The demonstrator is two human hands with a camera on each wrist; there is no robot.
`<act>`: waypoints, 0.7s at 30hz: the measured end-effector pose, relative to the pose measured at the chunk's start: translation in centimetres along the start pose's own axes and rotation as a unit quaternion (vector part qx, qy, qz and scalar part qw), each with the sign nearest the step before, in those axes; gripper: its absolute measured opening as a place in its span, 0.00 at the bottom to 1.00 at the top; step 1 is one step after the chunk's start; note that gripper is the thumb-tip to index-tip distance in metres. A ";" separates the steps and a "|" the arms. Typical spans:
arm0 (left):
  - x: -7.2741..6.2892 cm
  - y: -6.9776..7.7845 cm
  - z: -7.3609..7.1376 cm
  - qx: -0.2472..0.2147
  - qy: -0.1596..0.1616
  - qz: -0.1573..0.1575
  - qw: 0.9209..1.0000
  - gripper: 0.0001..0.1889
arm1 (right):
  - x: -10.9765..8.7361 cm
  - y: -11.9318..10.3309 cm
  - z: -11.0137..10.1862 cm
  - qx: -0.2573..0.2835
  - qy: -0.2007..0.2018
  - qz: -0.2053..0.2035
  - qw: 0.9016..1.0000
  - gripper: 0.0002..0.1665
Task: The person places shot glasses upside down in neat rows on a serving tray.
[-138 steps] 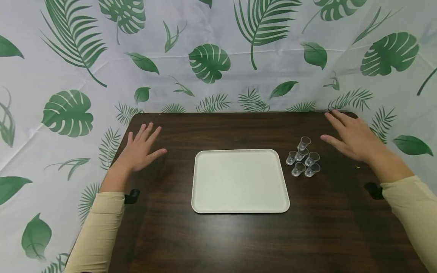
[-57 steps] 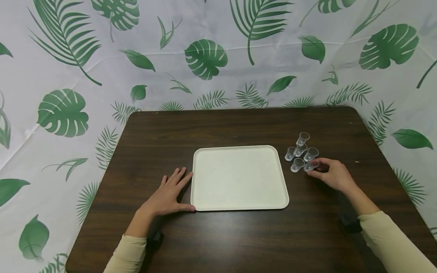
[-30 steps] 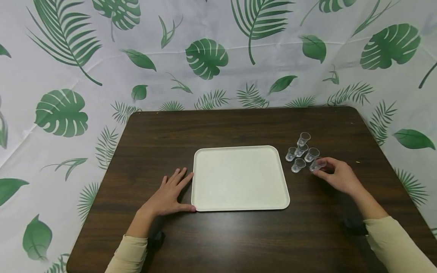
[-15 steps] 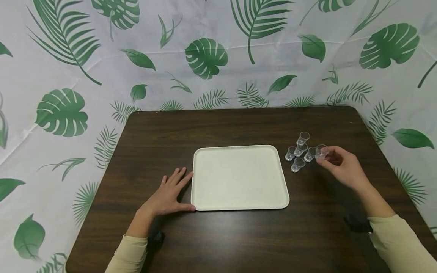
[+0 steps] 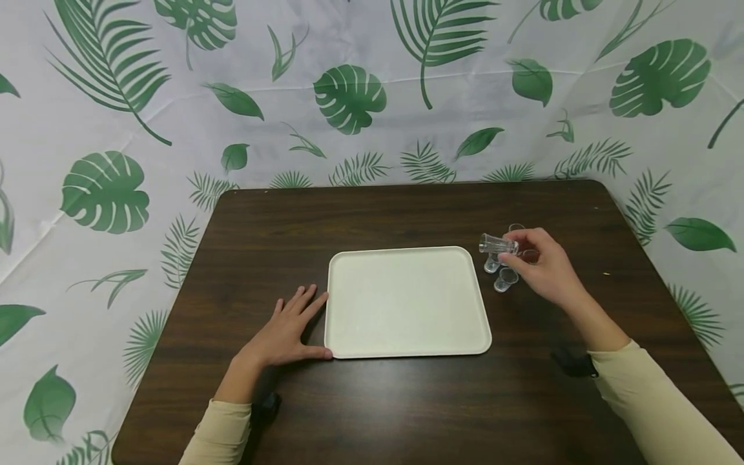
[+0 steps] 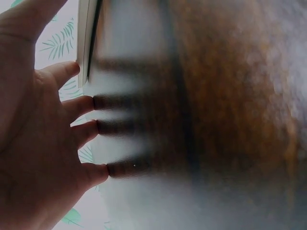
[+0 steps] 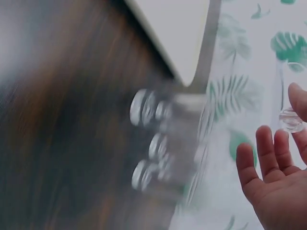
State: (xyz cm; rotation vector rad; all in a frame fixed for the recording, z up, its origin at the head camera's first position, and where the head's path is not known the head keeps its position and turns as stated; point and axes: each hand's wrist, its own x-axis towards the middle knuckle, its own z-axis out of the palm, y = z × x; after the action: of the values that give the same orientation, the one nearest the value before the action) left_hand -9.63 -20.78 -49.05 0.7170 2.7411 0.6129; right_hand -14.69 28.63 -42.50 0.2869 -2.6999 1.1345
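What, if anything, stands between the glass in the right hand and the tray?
Nothing visible stands between the held glass in the right hand and the tray; in the head view, a standing glass shows just below the held one.

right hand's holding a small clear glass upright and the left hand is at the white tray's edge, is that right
Not quite: the small clear glass is not upright. The head view shows it tipped onto its side in the right hand, mouth toward the picture's left. The left hand is indeed at the edge of the white tray.
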 end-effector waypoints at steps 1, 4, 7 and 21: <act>0.0 0.0 0.0 0.000 0.000 0.000 1.000 0.59 | 0.2 -0.3 0.4 0.001 -0.007 -0.005 1.000 0.20; 0.0 -0.1 0.0 0.000 0.000 0.000 1.000 0.59 | 0.8 -1.3 1.8 0.009 -0.025 -0.023 0.999 0.19; 0.0 -0.2 0.1 0.001 -0.001 -0.001 1.000 0.59 | 1.2 -2.2 3.2 0.018 -0.045 -0.033 0.998 0.19; 0.1 0.0 0.0 0.005 -0.004 -0.003 1.000 0.60 | 1.8 -5.8 10.2 0.116 -0.084 -0.002 0.990 0.21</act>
State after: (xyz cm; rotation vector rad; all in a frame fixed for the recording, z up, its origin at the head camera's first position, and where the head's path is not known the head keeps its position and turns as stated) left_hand -9.74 -20.74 -49.04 0.7114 2.7404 0.5935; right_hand -16.06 17.16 -45.08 0.4409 -2.7046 1.4887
